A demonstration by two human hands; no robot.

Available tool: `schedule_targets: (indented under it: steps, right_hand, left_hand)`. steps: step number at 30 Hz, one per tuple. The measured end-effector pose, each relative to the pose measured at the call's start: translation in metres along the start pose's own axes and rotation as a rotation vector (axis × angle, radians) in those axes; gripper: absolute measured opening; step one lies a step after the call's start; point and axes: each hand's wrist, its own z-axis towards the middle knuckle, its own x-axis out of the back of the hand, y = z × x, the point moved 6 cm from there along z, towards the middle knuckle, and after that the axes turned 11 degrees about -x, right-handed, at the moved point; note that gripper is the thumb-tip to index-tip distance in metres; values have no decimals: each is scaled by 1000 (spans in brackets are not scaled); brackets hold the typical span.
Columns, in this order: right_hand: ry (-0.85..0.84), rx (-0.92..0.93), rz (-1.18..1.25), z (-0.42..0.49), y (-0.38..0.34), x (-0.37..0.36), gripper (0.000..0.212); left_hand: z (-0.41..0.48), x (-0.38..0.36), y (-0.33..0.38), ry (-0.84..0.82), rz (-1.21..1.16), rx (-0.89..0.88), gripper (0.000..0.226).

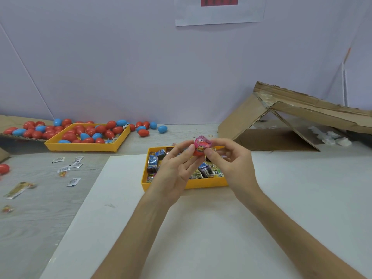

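Observation:
Both hands meet above the near yellow tray [184, 185], which is filled with several small wrapped packets. My left hand [177, 168] holds a red egg half [197, 153] between thumb and fingers. A pink wrapped packet [201, 144] sits in the top of that half. My right hand [227, 162] pinches the packet and egg from the right side. Whether the packet is fully inside the egg is hidden by my fingers.
A second yellow tray [84, 147] at the back left holds several red and blue eggs, with more loose on the table [163, 129]. Small sachets [73, 181] lie scattered at left. An open cardboard box [281, 121] lies at back right. A white board [201, 228] covers the near table.

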Motion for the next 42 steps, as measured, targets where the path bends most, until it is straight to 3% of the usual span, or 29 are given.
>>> schedule_targets:
  steps: [7,12,16,21,28,32,39,42]
  right_hand:
    - [-7,9,-16,0,-1,-2,23]
    - [-4,-12,-21,0,1,-1,21]
    - [-11,-43,23,1,1,-1,18]
    - [-42,-93,65,3,3,-1,20]
    - [-32,10,-52,2,-4,1,26]
    - [-6,48,-136,2,-4,2,28]
    - [-21,60,-175,3,-5,3,31]
    - [-91,-32,-88,4,-3,3,27]
  left_hand:
    - [-1,-1,-2,-4,-25,51,24]
    - [-2,-5,-3,-9,-74,66,35]
    - [-3,-7,-5,1,-119,98,23]
    - [-4,-8,-8,2,-151,111,23]
    - [-5,-7,-9,-31,9,85,25]
    - [-5,-10,-7,-39,-37,102,27]
    - [-6,-14,-5,-49,-26,73,31]
    - [-6,-13,-5,-83,-28,73,36]
